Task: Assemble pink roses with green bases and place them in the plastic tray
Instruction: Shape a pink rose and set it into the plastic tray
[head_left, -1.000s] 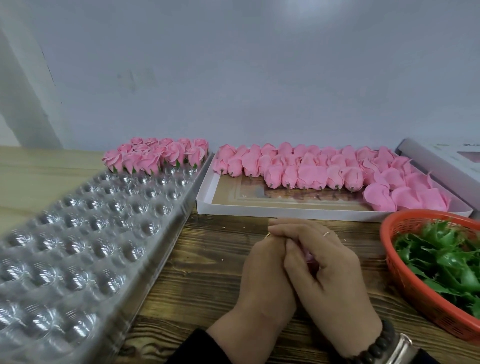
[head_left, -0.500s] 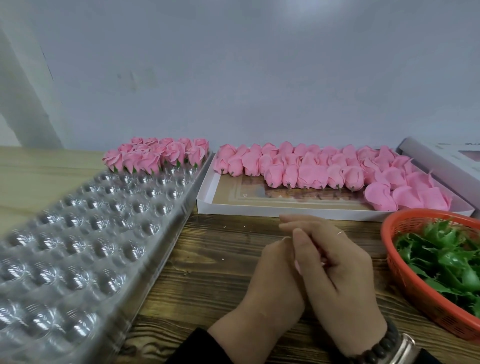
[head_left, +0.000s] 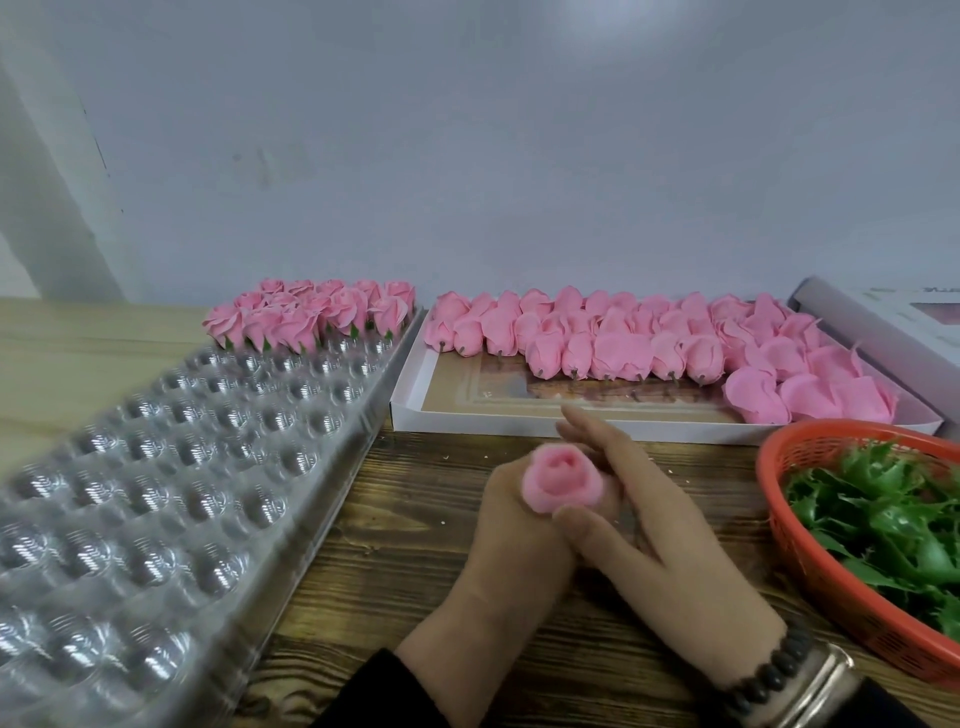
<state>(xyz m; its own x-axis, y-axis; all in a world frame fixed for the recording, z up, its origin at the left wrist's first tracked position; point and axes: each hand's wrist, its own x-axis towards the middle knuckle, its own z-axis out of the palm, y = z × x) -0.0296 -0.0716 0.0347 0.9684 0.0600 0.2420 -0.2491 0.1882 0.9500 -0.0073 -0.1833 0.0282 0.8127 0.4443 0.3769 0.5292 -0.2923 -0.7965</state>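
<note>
A pink rose (head_left: 563, 480) stands upright on top of my left hand (head_left: 506, 551), which grips it from below; its green base is hidden. My right hand (head_left: 660, 545) lies beside it with fingers straight behind the rose and the thumb touching its lower edge. The clear plastic tray (head_left: 208, 467) of round cups runs along the left, with several assembled roses (head_left: 311, 317) at its far end. Loose pink rose heads (head_left: 597, 338) lie in a white box (head_left: 519, 423). Green bases (head_left: 883, 519) fill an orange basket (head_left: 779, 525) on the right.
My hands are over a dark wooden table (head_left: 389, 545), between the tray and the basket. A white box lid (head_left: 883, 322) lies at the far right. A grey wall stands close behind the box and tray.
My hands were clasped together and hid the rose. Now my right fingers have straightened and lifted away, and the rose shows upright on my left hand.
</note>
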